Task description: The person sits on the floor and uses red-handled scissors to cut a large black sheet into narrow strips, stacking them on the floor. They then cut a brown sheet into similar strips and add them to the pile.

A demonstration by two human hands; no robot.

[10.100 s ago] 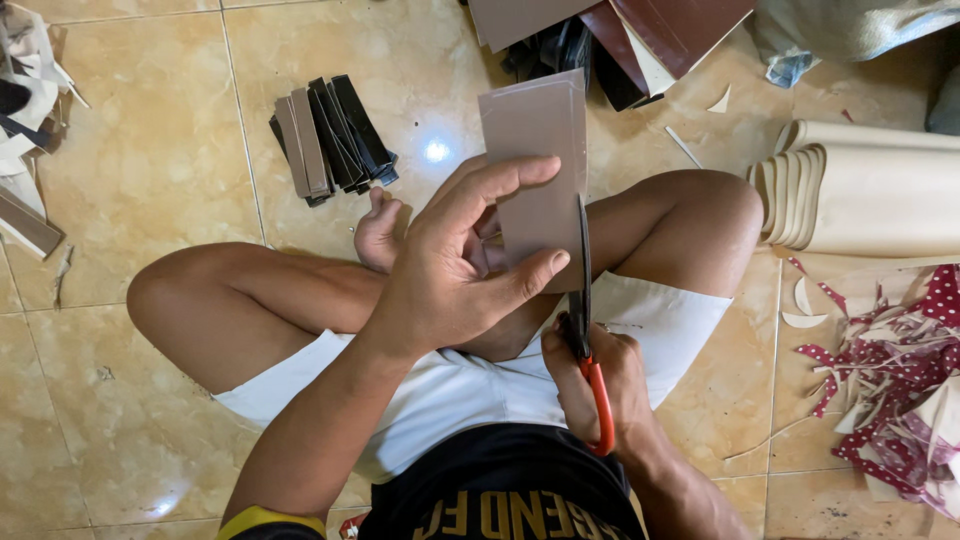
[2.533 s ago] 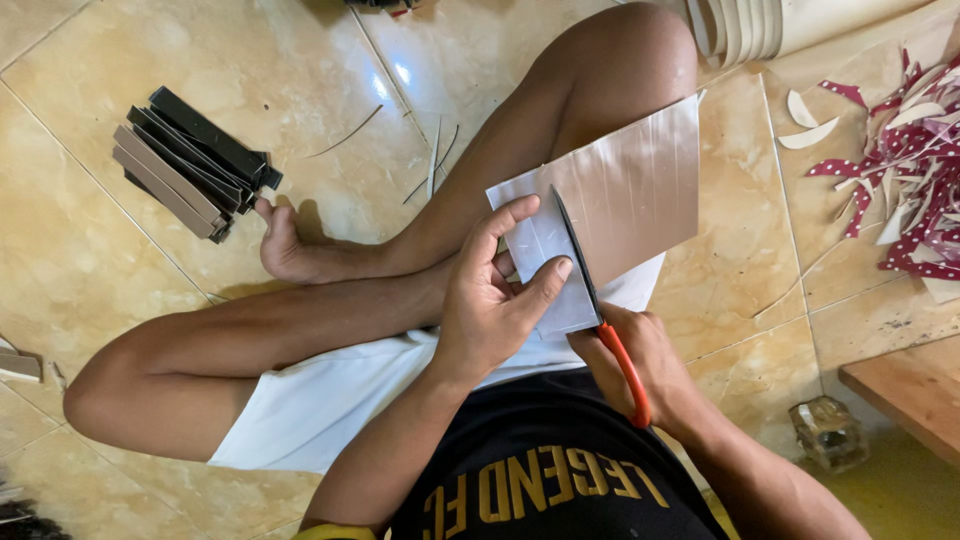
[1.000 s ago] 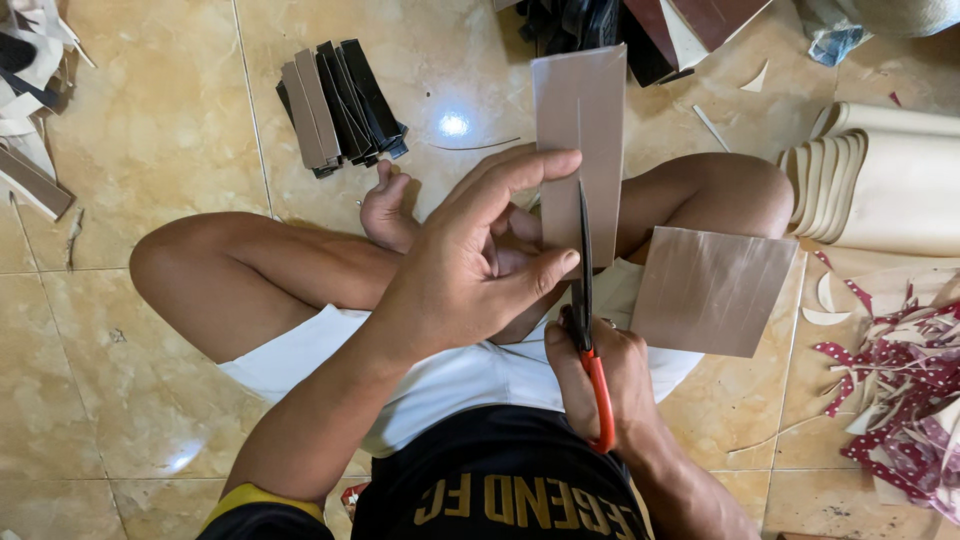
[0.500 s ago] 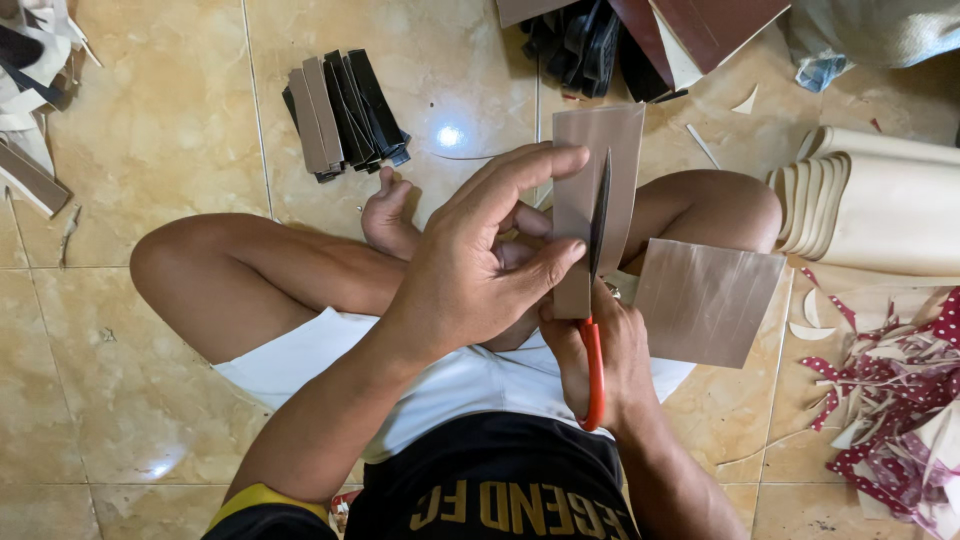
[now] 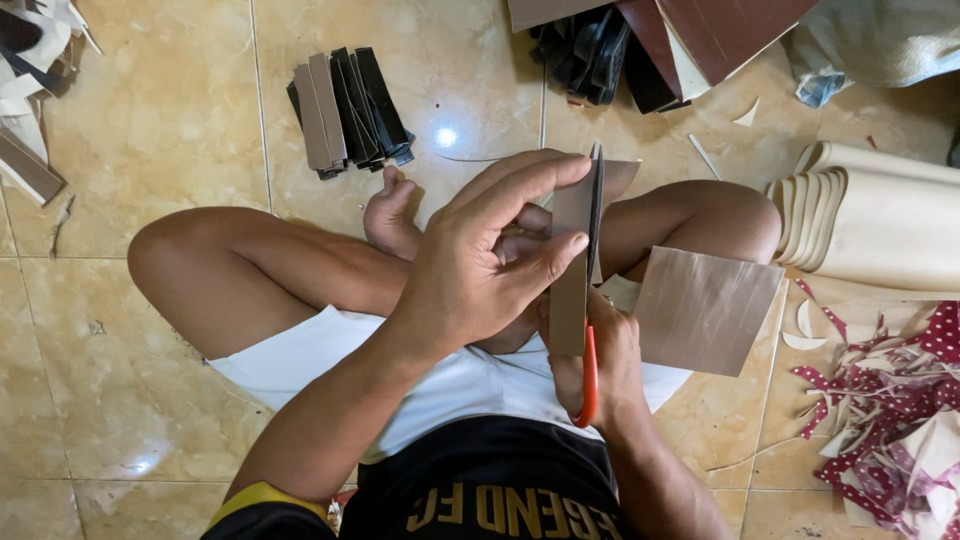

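2 hands meet at the middle of the frame, over crossed bare legs on a tan tiled floor (image 5: 150, 130). Left hand (image 5: 480, 270) has its thumb and fingers pinched shut on a narrow grey-brown strip of sheet material (image 5: 572, 275), held upright. Right hand (image 5: 600, 365) sits just below it, fingers curled closed through the orange handle of a pair of scissors (image 5: 590, 300), whose dark blades run up along the strip's right edge. Whether the blades are apart or together, I can't tell. 1 bigger square piece of the same brownish sheet (image 5: 705, 308) rests on the knee right of centre. Upper left of centre there's a stack of cut grey and black strips (image 5: 348, 108), and cream-coloured rolled sheets (image 5: 880, 215) lie at the right edge.
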